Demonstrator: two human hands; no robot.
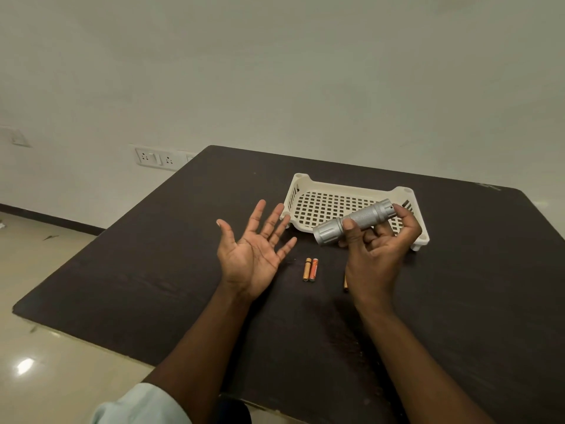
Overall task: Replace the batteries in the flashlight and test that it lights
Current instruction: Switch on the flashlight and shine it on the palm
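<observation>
My right hand (377,244) holds a silver flashlight (356,221) above the table, thumb and fingers curled round its knurled body. Its wider head end points down to the left. My left hand (255,250) hovers to the left of it, palm up, fingers spread, holding nothing. Two small batteries (310,269), one gold and one orange, lie side by side on the dark table (153,286) between my hands. A third gold battery (345,283) lies mostly hidden behind my right hand.
A cream perforated plastic tray (321,203) stands on the table just beyond the flashlight. The table's left edge drops to a tiled floor (46,362). A wall socket panel (156,158) sits on the wall at the back left.
</observation>
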